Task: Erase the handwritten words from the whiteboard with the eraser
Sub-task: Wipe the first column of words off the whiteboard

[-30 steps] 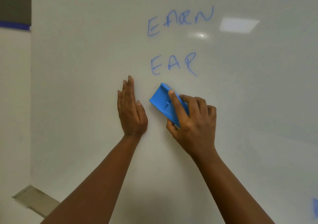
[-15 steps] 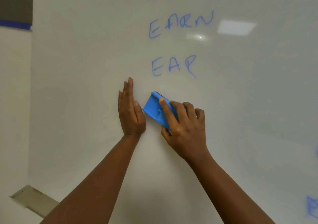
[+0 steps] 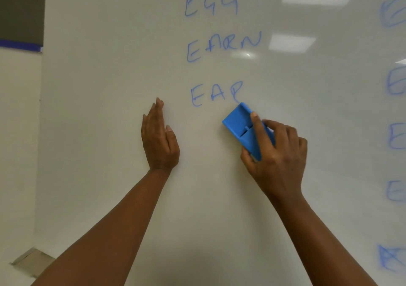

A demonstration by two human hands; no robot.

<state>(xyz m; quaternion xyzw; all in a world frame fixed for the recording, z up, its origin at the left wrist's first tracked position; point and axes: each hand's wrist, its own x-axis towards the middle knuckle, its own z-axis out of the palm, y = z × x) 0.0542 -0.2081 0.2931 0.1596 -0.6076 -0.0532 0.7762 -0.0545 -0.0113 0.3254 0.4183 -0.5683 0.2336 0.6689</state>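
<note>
Left hand (image 3: pixel 158 141) flat on whiteboard (image 3: pixel 105 132), fingers straight, holding nothing. Blue words EGG (image 3: pixel 211 5), EARN (image 3: pixel 223 45), EAP (image 3: pixel 217 94) up the middle. Right hand (image 3: pixel 277 154) grips blue eraser (image 3: pixel 239 124), pressed to board, top corner touching the P's tail.

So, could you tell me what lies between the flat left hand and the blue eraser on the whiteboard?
In the head view, only bare whiteboard lies between the left hand and the eraser held by the right hand.
</note>
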